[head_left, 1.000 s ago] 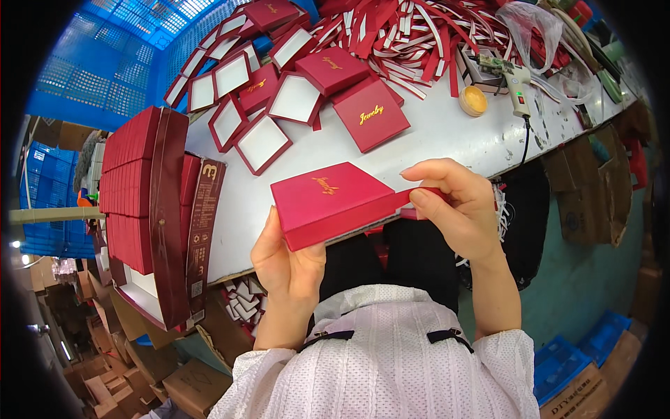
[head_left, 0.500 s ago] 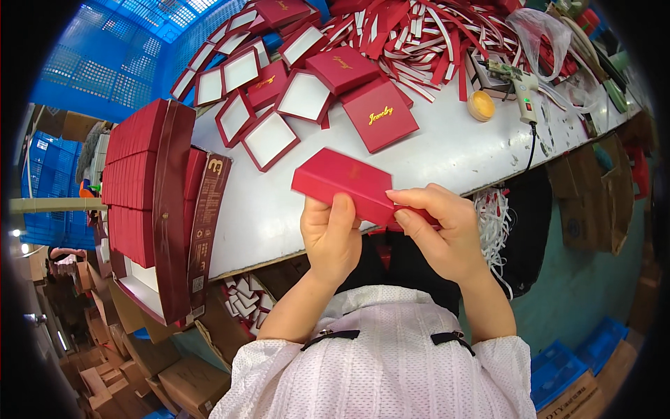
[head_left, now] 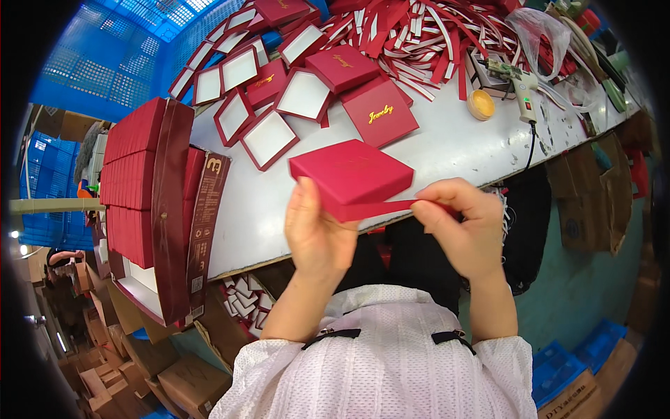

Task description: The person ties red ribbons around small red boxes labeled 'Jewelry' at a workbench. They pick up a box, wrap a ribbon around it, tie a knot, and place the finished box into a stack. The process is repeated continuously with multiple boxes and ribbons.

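A red jewelry box is held up over the table's near edge, tilted with its top face toward me. My left hand grips its near left side, thumb on the edge. Along the side of the box runs a red paper strip, one end against the box. The strip's other end is pinched between thumb and fingers of my right hand, just right of the box. Where the strip meets the box beneath my left hand is hidden.
Beyond lie open box parts, closed red lids and a heap of red and white strips. A glue gun and a round yellow tub are at right. A carton of stacked red boxes stands left.
The box has turned so that more of its top shows. My right hand has moved right, away from the box, and the strip is now stretched out between them.
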The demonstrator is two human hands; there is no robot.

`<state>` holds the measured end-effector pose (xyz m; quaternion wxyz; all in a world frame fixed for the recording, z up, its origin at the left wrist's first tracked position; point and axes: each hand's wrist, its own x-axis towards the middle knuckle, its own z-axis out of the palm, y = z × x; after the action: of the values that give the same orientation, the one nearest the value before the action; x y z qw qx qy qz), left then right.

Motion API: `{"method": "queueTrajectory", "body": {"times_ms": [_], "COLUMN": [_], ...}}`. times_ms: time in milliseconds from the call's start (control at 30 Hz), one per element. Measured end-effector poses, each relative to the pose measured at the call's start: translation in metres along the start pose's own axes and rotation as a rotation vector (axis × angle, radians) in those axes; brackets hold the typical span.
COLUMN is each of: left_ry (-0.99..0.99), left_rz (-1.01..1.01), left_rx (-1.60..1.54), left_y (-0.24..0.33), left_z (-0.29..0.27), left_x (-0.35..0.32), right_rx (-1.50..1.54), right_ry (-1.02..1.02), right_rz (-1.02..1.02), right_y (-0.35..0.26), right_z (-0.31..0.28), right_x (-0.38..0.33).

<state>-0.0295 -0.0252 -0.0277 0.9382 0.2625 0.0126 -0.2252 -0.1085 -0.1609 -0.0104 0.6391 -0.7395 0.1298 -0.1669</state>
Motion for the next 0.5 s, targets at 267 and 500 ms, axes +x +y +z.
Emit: {"method": "queueTrajectory", "body": {"times_ms": [267, 500], "left_ry": [-0.102, -0.118], "left_rz": [-0.292, -0.359], "left_rx": [-0.425, -0.591], "left_y": [0.012, 0.007], "left_z": [-0.013, -0.035], "left_x": [-0.001, 0.003], "right_rx": [0.031, 0.090], "right_ry": [-0.017, 0.006], "right_rz": [-0.020, -0.008], "right_y": [0.004, 0.004], "right_z": [-0.006, 0.000], "right_x": [0.007, 0.004]}}
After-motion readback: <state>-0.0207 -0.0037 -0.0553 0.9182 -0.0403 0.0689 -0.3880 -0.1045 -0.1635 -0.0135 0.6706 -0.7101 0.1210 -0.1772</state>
